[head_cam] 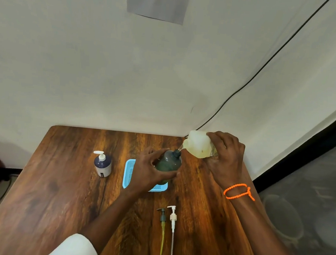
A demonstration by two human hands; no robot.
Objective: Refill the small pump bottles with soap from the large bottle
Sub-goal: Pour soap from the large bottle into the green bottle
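From the head view, the right hand [224, 158] clamps its fingers round the large translucent plastic bottle of yellowish soap [199, 144]. That bottle is tipped with its long axis nearly level and its mouth at eight o'clock, just over the open neck of the dark green small bottle [168, 165]. The green bottle leans toward one o'clock above the light blue plastic basket [129, 171], the left hand [149, 172] wrapped round it. Best to keep the stream thin and both mouths close.

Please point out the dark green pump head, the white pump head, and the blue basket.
Dark green pump head [163, 217], head view, collar.
White pump head [173, 218], head view, collar.
Blue plastic basket [129, 171], head view, left wall.
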